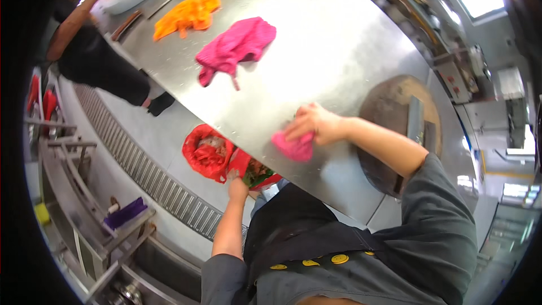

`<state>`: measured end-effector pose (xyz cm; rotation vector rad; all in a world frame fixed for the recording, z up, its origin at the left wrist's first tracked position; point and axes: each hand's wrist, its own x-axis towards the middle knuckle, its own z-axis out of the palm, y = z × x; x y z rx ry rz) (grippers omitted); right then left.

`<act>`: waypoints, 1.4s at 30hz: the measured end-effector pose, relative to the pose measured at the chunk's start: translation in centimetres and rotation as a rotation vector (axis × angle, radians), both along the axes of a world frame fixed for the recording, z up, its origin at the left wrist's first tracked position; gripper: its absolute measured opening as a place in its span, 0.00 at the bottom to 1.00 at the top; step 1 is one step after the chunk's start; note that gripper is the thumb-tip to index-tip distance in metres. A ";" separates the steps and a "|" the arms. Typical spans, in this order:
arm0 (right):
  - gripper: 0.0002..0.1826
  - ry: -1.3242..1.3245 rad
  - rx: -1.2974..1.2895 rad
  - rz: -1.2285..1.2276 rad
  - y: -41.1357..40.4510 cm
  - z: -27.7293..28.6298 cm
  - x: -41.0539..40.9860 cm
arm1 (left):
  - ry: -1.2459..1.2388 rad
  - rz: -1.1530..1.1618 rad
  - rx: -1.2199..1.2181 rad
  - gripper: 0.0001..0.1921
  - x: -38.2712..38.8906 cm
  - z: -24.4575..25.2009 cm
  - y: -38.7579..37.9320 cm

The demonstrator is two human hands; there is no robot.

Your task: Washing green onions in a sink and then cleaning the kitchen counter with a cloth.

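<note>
My right hand (312, 123) presses a small pink cloth (296, 147) onto the stainless steel table (250, 114), near its front edge. Below that edge, my left hand (235, 177) grips the rim of a red plastic bag (240, 162) with green leafy scraps (256, 170) in it. Beside it is a second red plastic bag (199, 152), holding pale scraps. Farther up the table lie a crumpled larger pink cloth (241, 46) and an orange cloth (188, 13).
A round wooden chopping block (377, 97) with a cleaver (416, 120) on it stands right of my arm. A co-worker (97, 59) is at the far left, by a white tub (127, 0) of meat. A floor drain grate (139, 156) and steel sinks (161, 258) lie left.
</note>
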<state>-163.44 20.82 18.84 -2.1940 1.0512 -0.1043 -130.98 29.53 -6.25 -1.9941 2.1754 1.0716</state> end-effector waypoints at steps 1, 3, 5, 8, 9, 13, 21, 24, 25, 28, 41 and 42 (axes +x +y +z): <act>0.32 -0.191 -0.036 -0.061 -0.9 1.2 -1.8 | -0.003 -0.016 0.026 0.10 0.0 0.3 -0.2; 0.33 -0.372 -0.040 -0.231 -2.4 2.0 -7.0 | -0.005 -0.036 0.056 0.10 0.4 0.1 -0.4; 0.34 -0.262 0.312 -0.559 -4.0 4.3 -12.0 | -0.065 -0.023 0.017 0.12 1.1 -1.4 -0.2; 0.34 -0.017 0.452 -1.037 -5.2 5.1 -20.4 | -0.023 -0.053 0.106 0.13 0.5 -0.6 -1.0; 0.35 0.013 0.466 -1.082 -5.7 3.5 -23.5 | -0.026 -0.059 0.117 0.13 0.2 -0.2 -1.2; 0.37 0.624 0.127 -1.090 -6.4 -4.0 -27.5 | -0.053 -0.028 0.149 0.12 -0.9 1.0 -1.9; 0.43 0.704 0.090 -1.234 -1.7 -5.0 -8.3 | -0.027 -0.049 0.102 0.09 0.7 -0.1 -0.9; 0.40 0.693 0.061 -1.213 1.4 -4.2 -1.5 | -0.020 -0.070 0.089 0.10 0.8 -0.4 -0.5; 0.39 0.686 0.079 -1.194 2.3 -3.7 0.5 | -0.020 -0.107 0.089 0.12 1.0 -0.3 -0.3; 0.38 0.659 0.070 -1.186 4.7 -3.0 5.0 | 0.172 -0.089 -0.139 0.13 0.9 0.0 0.6; 0.36 0.372 -0.054 -1.054 11.5 -3.8 16.8 | 0.048 0.025 0.121 0.10 7.0 0.5 4.1; 0.36 0.368 -0.049 -1.051 12.0 -3.7 17.4 | 0.063 0.064 0.153 0.10 7.7 0.1 4.3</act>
